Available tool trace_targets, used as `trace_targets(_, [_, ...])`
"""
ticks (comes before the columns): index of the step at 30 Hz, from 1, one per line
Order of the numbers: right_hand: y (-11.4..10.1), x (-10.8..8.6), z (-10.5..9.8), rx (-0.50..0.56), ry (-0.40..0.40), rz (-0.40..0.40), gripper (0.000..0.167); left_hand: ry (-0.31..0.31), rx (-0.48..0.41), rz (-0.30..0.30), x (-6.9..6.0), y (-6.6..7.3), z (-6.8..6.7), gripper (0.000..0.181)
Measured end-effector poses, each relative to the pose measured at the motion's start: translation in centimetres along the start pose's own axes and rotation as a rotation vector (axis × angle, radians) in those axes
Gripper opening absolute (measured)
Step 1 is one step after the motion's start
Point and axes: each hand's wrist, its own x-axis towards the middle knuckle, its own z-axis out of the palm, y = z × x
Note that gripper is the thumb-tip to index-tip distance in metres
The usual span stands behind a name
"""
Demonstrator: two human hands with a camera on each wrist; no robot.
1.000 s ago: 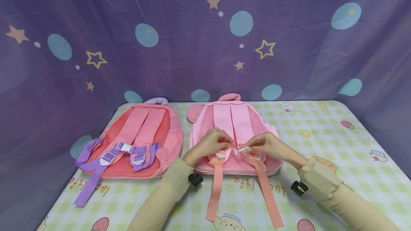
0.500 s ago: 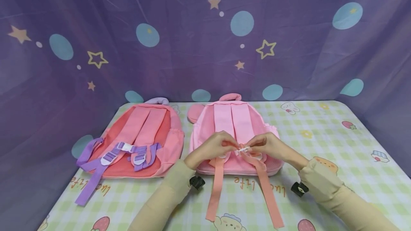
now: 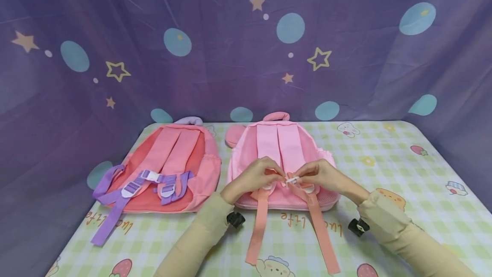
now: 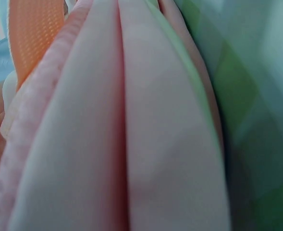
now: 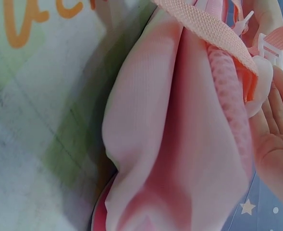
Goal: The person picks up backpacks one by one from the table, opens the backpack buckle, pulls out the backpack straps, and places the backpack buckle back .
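A light pink backpack lies with its strap side up. My left hand and right hand meet over its lower middle. The right pinches a white plastic buckle half on an orange strap. The left fingers pinch a pronged white buckle half close by; the right wrist view shows the two apart. Two long orange webbing tails hang towards the front. In the left wrist view the backpack's side fills most of the frame, and the left fingers are hidden.
Left of it lies a coral backpack with purple straps and a joined white buckle. A green checked cloth covers the table. Behind hangs a purple curtain with stars and balloons.
My left hand has moved right, bringing its strap end up to the buckle half in my right hand. The right hand has hardly moved. Both backpacks stay in place.
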Motion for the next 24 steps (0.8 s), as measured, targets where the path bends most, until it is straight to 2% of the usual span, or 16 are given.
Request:
trace_targets(9, [-0.06, -0.28, -0.15, -0.021, -0.006, -0.047, 0.021, 0.036, 0.01, -0.017, -0.15, -0.44, -0.1, 0.009])
trace_targets(17, [-0.32, -0.65, -0.22, -0.033, 0.003, 0.006, 0.019, 0.069, 0.014, -0.014, -0.27, -0.57, -0.22, 0.008])
trace_targets(24, [-0.33, -1.0, -0.31, -0.042, 0.002, -0.023, 0.018, 0.085, 0.019, -0.027, -0.33, -0.64, -0.3, 0.008])
